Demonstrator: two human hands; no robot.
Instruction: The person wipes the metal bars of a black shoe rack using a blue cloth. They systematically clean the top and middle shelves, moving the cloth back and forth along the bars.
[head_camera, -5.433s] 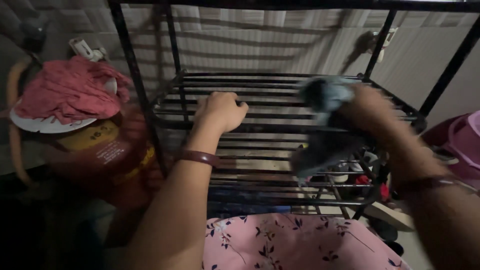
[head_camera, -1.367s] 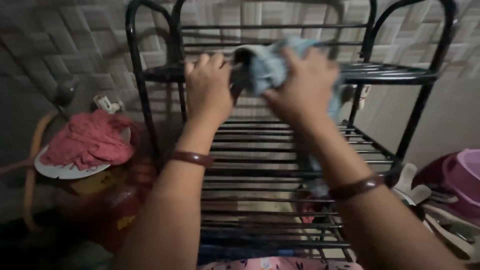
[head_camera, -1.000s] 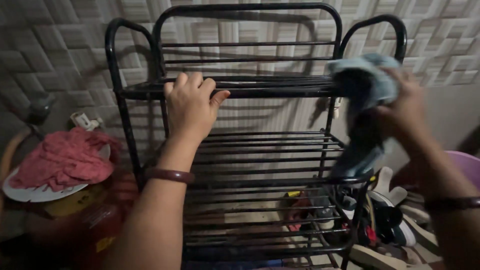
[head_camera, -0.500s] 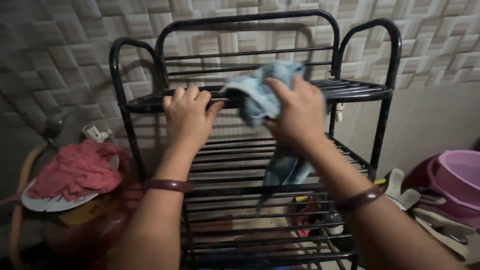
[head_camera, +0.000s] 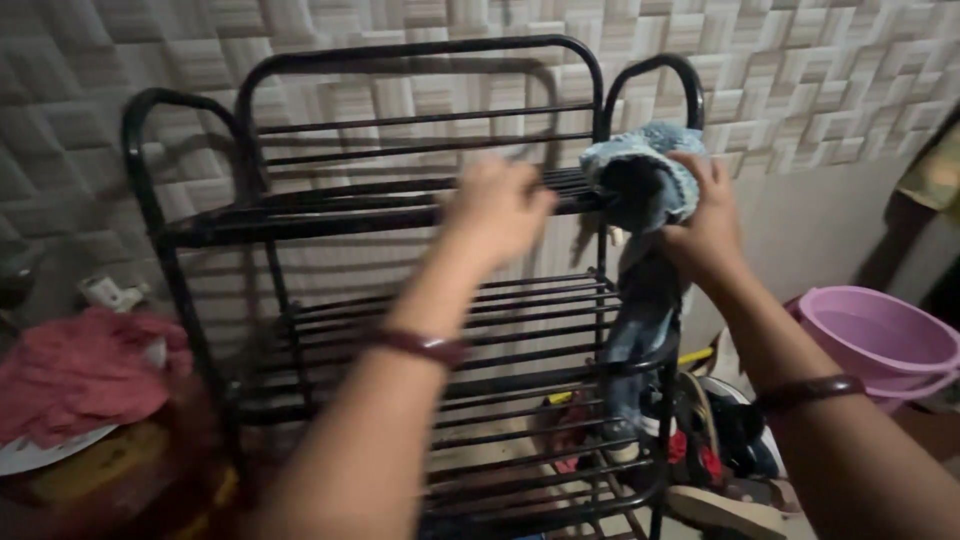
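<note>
A black metal rack (head_camera: 190, 225) with barred shelves stands against a tiled wall. My left hand (head_camera: 497, 208) rests on the front bar of its top shelf, right of the middle, fingers curled over the bar. My right hand (head_camera: 708, 225) grips a light blue cloth (head_camera: 640, 185) bunched against the top shelf's right end by the looped side rail. The rest of the cloth hangs down along the right upright.
A pink bucket (head_camera: 880, 345) sits at the right. Shoes and sandals (head_camera: 715, 440) lie on the floor by the rack's lower right. At the left, a red cloth (head_camera: 80, 370) lies over a white plate on a red container.
Since half a second ago my right hand carried the cloth from the shelf's middle to its right end. My left hand slid right along the front bar. The view shifted right.
</note>
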